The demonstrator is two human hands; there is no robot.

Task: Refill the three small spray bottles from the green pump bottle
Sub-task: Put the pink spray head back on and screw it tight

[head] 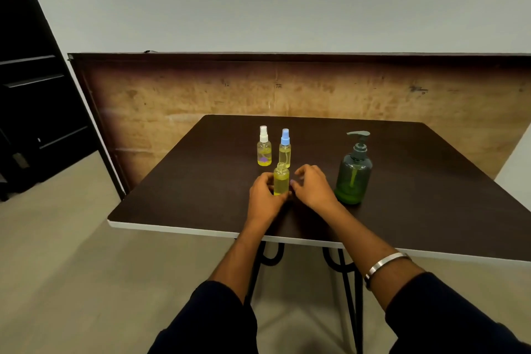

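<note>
Yellow uncapped bottle (281,182) upright | left hand (265,195) grips it | right hand (311,188) just beside, loosely curled, empty

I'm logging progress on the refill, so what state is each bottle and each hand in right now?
Uncapped spray bottle: upright, top off, mostly full of yellow liquid.
White-capped spray bottle: upright, capped, only a little liquid at the bottom.
Blue-capped spray bottle: upright, capped, mostly full.
Green pump bottle: upright, pump on, liquid low.
Left hand: holds the uncapped bottle.
Right hand: fingers curled beside it; contact unclear.
</note>
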